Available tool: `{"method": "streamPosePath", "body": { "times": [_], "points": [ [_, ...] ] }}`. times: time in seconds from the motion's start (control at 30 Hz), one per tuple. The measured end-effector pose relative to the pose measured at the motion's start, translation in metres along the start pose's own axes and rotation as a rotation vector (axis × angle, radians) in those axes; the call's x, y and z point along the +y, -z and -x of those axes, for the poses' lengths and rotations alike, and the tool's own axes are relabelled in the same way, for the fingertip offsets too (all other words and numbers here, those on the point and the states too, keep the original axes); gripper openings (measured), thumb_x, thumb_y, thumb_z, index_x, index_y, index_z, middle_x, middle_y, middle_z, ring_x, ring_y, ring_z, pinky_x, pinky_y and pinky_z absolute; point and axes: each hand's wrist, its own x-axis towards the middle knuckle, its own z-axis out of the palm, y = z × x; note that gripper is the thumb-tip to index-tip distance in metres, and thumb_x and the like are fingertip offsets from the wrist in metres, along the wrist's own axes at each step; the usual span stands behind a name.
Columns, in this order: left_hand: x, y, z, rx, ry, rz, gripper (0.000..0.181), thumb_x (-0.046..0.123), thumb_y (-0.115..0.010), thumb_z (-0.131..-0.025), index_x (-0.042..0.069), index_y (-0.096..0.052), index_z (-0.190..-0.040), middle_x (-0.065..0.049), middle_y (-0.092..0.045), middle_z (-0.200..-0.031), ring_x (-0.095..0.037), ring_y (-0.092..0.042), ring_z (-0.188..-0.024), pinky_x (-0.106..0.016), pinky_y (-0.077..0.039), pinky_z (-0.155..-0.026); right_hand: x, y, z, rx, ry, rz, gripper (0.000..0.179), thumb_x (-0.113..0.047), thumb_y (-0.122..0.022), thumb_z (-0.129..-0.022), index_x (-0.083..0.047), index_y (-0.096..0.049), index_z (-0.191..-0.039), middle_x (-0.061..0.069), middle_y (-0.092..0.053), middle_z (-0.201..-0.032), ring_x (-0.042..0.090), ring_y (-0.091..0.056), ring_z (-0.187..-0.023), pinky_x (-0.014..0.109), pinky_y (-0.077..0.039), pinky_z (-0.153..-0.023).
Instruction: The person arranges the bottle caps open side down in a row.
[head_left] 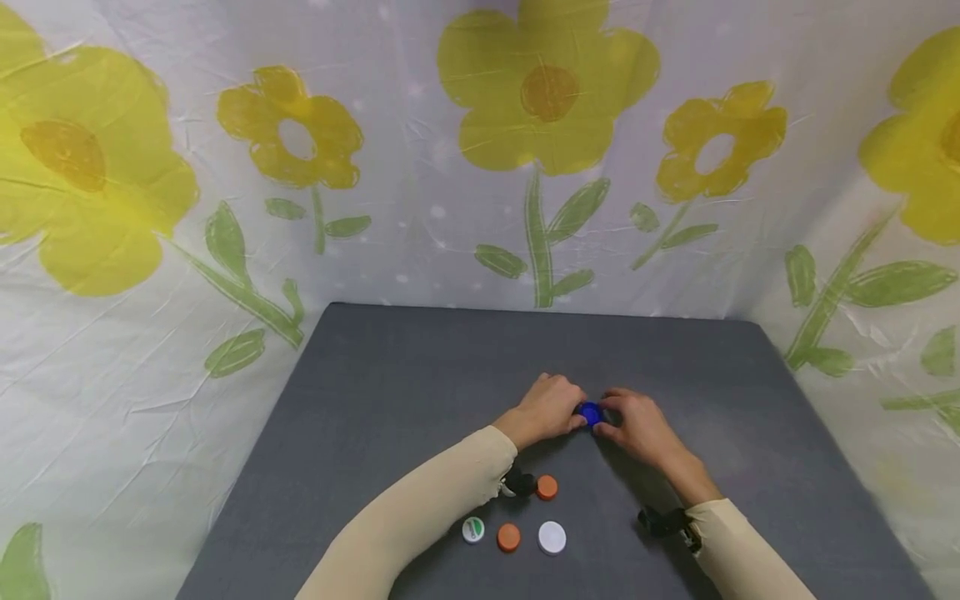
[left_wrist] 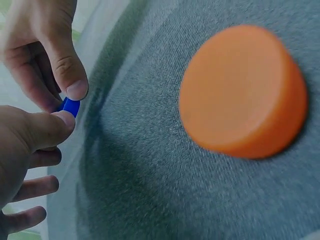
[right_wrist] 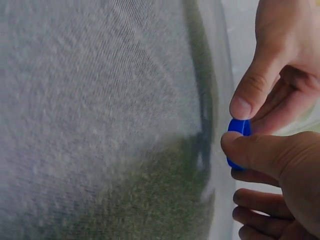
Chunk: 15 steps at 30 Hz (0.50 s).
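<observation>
Both my hands meet at a small blue bottle cap (head_left: pixel 591 413) toward the right half of the table. My left hand (head_left: pixel 553 407) pinches its left side between thumb and fingers. On the opposite side, my right hand (head_left: pixel 636 423) pinches it too. In the left wrist view, the cap (left_wrist: pixel 71 106) shows edge-on between the thumbs, held off the cloth. The right wrist view also has the cap (right_wrist: pixel 239 127) edge-on, with the right hand's (right_wrist: pixel 300 167) other fingers spread apart below it.
Nearer me lie an orange cap (head_left: pixel 547 487), a second orange cap (head_left: pixel 508 537), a white cap (head_left: pixel 552 537) and a white cap with green print (head_left: pixel 473 530). Another pale cap (head_left: pixel 508 490) is partly hidden by the left wrist camera. Grey cloth covers the table (head_left: pixel 420 367); a flowered curtain (head_left: pixel 412 208) hangs behind.
</observation>
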Motion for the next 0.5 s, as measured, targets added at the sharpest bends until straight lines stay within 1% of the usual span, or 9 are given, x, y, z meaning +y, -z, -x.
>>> {"method": "streamPosePath", "body": {
  "times": [0.17,0.33,0.5],
  "points": [
    [-0.003,0.011,0.013,0.042,-0.031,0.006,0.026,0.045,-0.08,-0.1,0.026,-0.084,-0.117,0.011,-0.083,-0.101,-0.014,-0.075,-0.097,-0.041,-0.055,-0.095,-0.007,0.005,0.002,0.0,0.012,-0.004,0.032,-0.014,-0.09,-0.088,0.004,-0.081,-0.113,0.03,-0.074,-0.13,0.049,-0.074,-0.116,0.062,-0.058,-0.099],
    [-0.007,0.024,0.028,0.1,-0.063,-0.01,0.021,0.044,-0.081,-0.099,0.028,-0.084,-0.113,0.013,-0.083,-0.101,-0.014,-0.075,-0.097,-0.039,-0.055,-0.091,-0.019,0.009,0.002,0.028,0.039,0.001,0.034,-0.015,-0.091,-0.088,0.003,-0.081,-0.115,0.029,-0.074,-0.132,0.048,-0.074,-0.117,0.061,-0.059,-0.099],
    [-0.011,0.033,0.042,0.128,-0.086,-0.005,0.02,0.041,-0.082,-0.099,0.027,-0.084,-0.113,0.012,-0.084,-0.107,-0.015,-0.075,-0.1,-0.039,-0.056,-0.091,-0.032,0.012,0.004,0.056,0.067,-0.012,0.036,-0.015,-0.093,-0.086,0.002,-0.082,-0.115,0.027,-0.074,-0.133,0.046,-0.074,-0.117,0.061,-0.06,-0.097]
  ]
}}
